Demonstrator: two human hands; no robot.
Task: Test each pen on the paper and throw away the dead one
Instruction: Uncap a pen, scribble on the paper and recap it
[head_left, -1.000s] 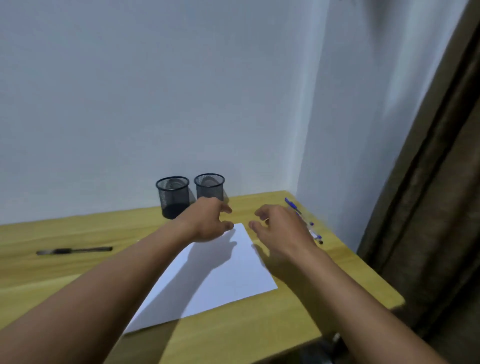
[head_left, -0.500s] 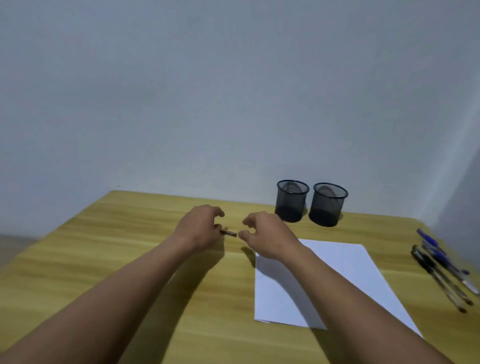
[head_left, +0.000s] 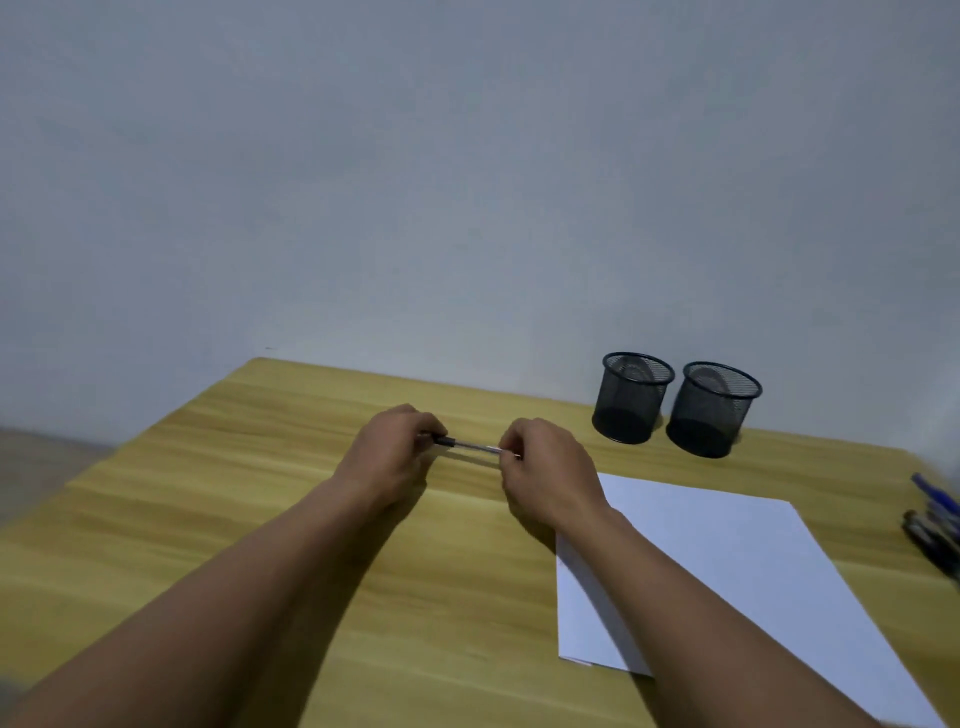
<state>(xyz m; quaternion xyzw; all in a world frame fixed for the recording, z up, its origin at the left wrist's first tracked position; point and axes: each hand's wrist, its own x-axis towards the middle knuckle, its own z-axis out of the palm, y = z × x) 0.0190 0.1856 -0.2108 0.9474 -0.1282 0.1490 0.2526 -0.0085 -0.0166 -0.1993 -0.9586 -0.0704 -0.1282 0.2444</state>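
Pen (head_left: 470, 446) runs left-right; left hand (head_left: 387, 460) pinches its dark end, right hand (head_left: 548, 470) the other. Paper (head_left: 727, 561) lies nearer the right hand.

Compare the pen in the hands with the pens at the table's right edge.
The held pen is gripped at both ends by the left hand and right hand, left of the paper; the loose pens lie untouched right of it. The held pen is clear-barrelled; some loose pens are blue.

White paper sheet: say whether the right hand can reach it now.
Probably yes: the white paper sheet lies right beside the right hand, nothing between them, though that hand and the left hand each grip the thin pen.
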